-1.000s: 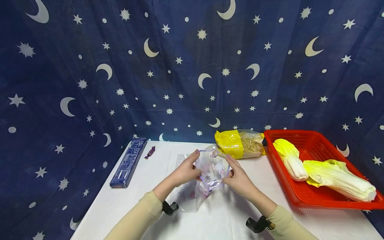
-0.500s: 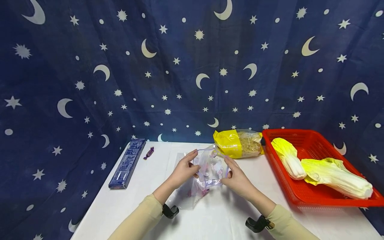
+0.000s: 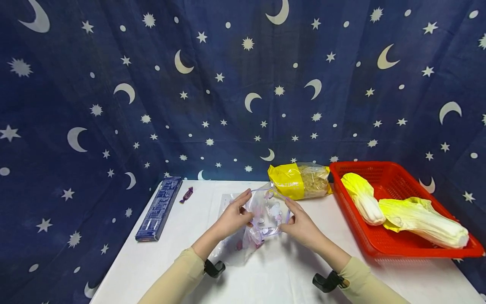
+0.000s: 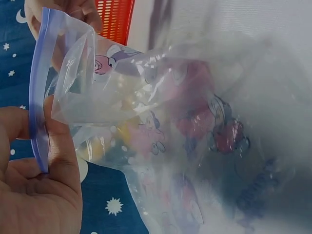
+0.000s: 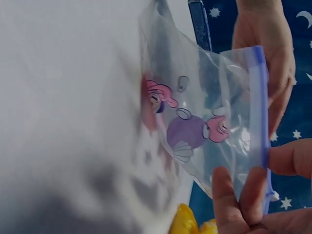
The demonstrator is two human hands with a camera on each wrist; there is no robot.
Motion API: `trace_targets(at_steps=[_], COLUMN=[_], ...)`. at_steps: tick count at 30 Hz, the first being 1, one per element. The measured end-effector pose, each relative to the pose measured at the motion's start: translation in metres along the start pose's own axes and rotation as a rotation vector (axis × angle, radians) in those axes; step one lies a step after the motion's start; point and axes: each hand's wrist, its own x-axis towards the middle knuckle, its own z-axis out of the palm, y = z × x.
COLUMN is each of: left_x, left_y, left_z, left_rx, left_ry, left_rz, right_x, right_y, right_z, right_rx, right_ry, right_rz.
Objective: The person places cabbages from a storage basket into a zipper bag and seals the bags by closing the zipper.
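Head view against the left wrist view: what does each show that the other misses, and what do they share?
Only the head view shows the long dark blue box, the purple wrapped candy, the yellow-and-clear bag of pasta and the two pale yellow cabbages.

Only the left wrist view shows the cartoon prints and the blue zip strip up close.

Both show the clear printed zip bag, the left hand and right hand pinching it, and the red plastic basket.

A white table is shown before a dark blue cloth backdrop, which is printed with pale moons and stars throughout.
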Motion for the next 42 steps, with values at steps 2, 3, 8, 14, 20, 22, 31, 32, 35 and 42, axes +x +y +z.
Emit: trace_targets(at_steps=[2,3,8,14,20,22,31,32,35,42], left_x=[-0.001,-0.001,-0.002,-0.002,-0.001,-0.001,-0.001,0.000,0.000,-0.002], left_y=[0.000,0.000,-0.001,-0.001,-0.001,-0.001,-0.001,0.000,0.000,0.000], left_z=[0.001,0.002,0.003,0.003,0.004,0.005,0.008,0.009,0.009,0.007], left_rx=[-0.008,-0.008,0.022,0.043,0.043,0.043,0.035,0.037,0.047,0.060], left_ry=[-0.009,-0.014,-0.032,-0.041,-0.045,-0.043,-0.060,-0.064,-0.069,-0.064], left_rz=[-0.002,-0.004,-0.025,-0.014,-0.021,-0.022,-0.029,-0.028,-0.024,-0.014], right_x=[-0.003,-0.005,-0.014,-0.028,-0.039,-0.041,-0.055,-0.057,-0.061,-0.065], right_y=[-0.002,-0.003,-0.010,-0.008,0.007,0.013,0.046,0.050,0.060,0.082], right_z=[-0.006,-0.011,-0.041,-0.098,-0.159,-0.178,-0.236,-0.241,-0.254,-0.276], right_rx=[-0.007,-0.012,-0.076,-0.127,-0.263,-0.332,-0.541,-0.559,-0.607,-0.785], right_ry=[-0.009,-0.010,-0.006,0.031,0.100,0.127,0.190,0.181,0.154,0.106], right_rz=[0.004,0.003,0.019,-0.021,0.015,0.025,0.042,0.055,0.093,0.169])
